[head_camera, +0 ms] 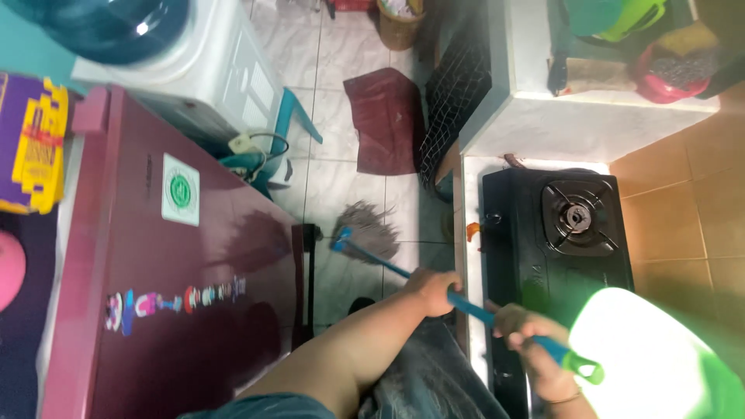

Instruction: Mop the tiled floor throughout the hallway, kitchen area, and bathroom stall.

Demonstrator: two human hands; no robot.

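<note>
Both hands on the mop: left hand (431,291) wrapped in a fist round the blue handle (466,304) lower down, right hand (528,334) fisted round it higher up, just short of the green end loop (583,365). Handle runs diagonally from near right down to the mop head (369,229), which sits on the floor (334,101) mid-scene, between the fridge and the stove counter

Progress, judging by this view only: mop head is down and in contact with the tiles right by the fridge's corner. Tiles look pale and glossy; can't tell wet from dry, so no telling which patches are done. Far stretch of floor with the dark red mat (386,120) lying on it looks untouched; mat not lifted

Materials/shapes:
- mop head: grey stringy strands, fanned out, blue plastic clamp
- handle: thin smooth blue tube
- fridge (194,310), left: maroon, glossy, flat door face with stickers
- gas stove (555,233), right: black glossy top, round burner with a cast grate, sits on a white tiled counter
- water dispenser (202,70), far left: white body, blue-green bottle on top
- black wire mesh panel (454,101) leaning at the counter's end
- bright green-white blur near right, too overexposed to identify
</note>
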